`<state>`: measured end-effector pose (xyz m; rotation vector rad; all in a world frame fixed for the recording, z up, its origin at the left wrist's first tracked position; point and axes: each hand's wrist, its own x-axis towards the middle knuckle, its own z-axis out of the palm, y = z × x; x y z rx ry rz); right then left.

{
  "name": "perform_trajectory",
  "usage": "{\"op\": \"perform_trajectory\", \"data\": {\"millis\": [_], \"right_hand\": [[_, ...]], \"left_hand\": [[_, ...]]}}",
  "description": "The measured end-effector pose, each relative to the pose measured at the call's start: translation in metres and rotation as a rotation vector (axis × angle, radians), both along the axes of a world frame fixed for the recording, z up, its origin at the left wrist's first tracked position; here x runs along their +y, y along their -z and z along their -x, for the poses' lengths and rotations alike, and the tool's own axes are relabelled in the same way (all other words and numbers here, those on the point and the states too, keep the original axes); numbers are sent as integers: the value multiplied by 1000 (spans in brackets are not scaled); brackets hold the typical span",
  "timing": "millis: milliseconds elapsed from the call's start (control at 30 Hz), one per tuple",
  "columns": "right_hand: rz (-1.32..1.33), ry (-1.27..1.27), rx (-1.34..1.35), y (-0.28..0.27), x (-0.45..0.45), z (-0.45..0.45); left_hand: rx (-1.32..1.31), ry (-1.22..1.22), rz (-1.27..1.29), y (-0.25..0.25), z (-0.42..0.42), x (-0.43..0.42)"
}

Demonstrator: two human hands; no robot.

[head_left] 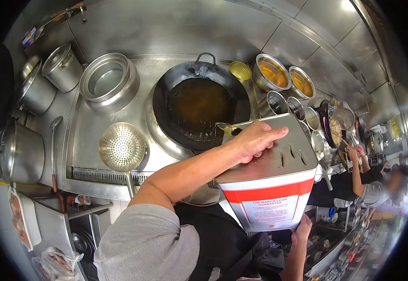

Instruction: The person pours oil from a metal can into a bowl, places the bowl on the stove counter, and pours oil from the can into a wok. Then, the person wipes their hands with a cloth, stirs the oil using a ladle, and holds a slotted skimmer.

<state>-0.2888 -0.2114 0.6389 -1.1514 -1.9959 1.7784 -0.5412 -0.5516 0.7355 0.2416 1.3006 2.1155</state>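
A large rectangular oil tin (269,201), white and red with a printed label, is tilted over the front right of a black wok (166,91). Clear yellowish oil (221,125) runs from the opening in its metal top into the wok, where darker oil pools. My left hand (260,140) is closed on the top of the tin, index finger stretched along it; any handle is hidden under the palm. Low on the tin's far right corner, my right hand (302,229) grips and supports its base, with part of the fingers hidden.
A perforated skimmer (122,147) and a steel pot (130,86) are left of the wok. Behind the tin stand a yellow strainer cup (240,71) and bowls of orange liquid (272,72). At right, another person (372,187) works with pans.
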Motion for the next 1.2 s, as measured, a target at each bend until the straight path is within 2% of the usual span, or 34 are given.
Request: {"op": "perform_trajectory", "data": {"millis": [267,367,600,867,967,1100,1200], "right_hand": [[-166,-41,14,-17,-6,12],[-100,-23,8,-36,-19,17],[-164,2,-13,-54,-24,19],[-239,-7,87,-49,-13,14],[-285,-65,38,-52,-8,9],[-297,-33,113,-43,5,3],[-201,-19,79,-59,-10,6]], "left_hand": [[-73,-26,-45,25,11,-10],[-107,-20,-105,32,12,-15],[-127,-58,-128,44,11,-20],[-140,-66,-147,48,9,-20],[-143,-64,-154,48,8,-20],[-155,-45,-176,54,10,-17],[-162,-43,-162,56,11,-16]]}}
